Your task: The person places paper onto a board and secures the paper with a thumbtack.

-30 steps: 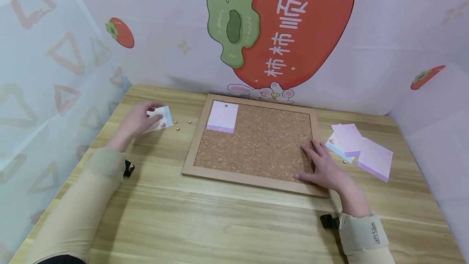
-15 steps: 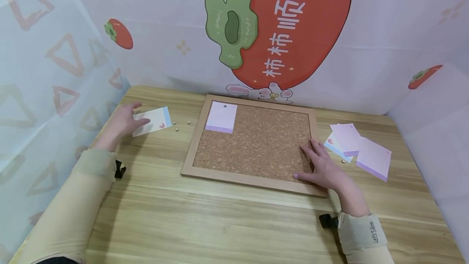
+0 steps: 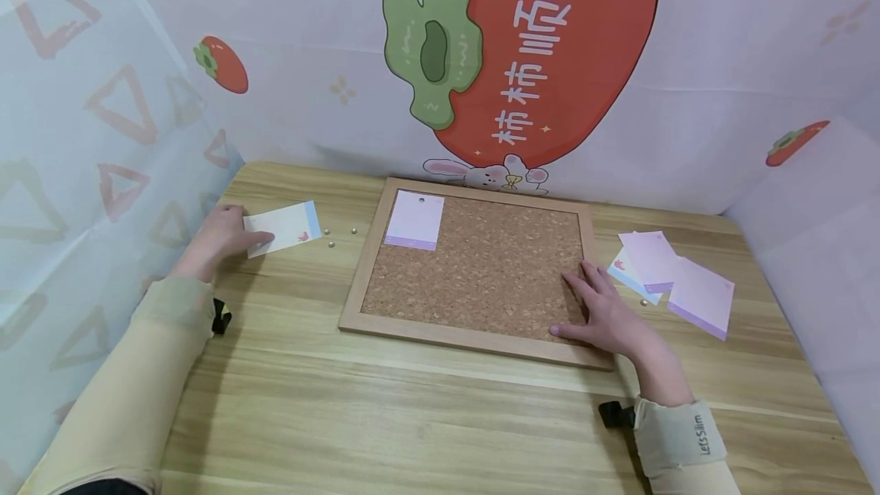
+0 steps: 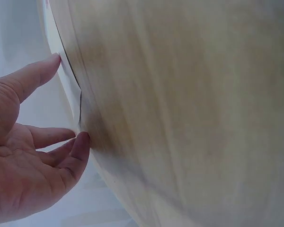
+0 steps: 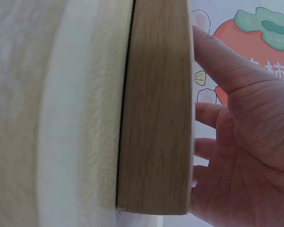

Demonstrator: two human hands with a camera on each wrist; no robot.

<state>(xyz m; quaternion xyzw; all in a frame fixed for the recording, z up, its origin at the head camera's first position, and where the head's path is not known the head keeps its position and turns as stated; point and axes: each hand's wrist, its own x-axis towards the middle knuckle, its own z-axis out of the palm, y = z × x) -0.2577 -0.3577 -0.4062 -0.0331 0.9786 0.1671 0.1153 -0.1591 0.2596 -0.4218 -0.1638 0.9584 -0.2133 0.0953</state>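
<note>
My left hand (image 3: 218, 239) is at the left end of a white card (image 3: 282, 228) with a blue stripe and a small red print. Its thumb lies on the card, while the other fingertips touch the table along the card's edge. In the left wrist view the card (image 4: 69, 78) shows edge-on, with thumb and fingers (image 4: 80, 149) well apart. My right hand (image 3: 608, 315) rests spread over the right side of a wood-framed corkboard (image 3: 474, 273). The frame (image 5: 156, 113) fills the middle of the right wrist view. A lilac card (image 3: 415, 218) is pinned at the board's upper left.
Several small round pushpins (image 3: 331, 244) lie between the left card and the board. Right of the board lie two lilac cards (image 3: 703, 296), a blue-striped card (image 3: 626, 271) partly under one of them, and another pin (image 3: 644, 302). A printed cloth backdrop (image 3: 330, 128) borders the table.
My left hand has drawn back leftward from over the blue-striped card and come down at its left end. The right hand stays on the board.
</note>
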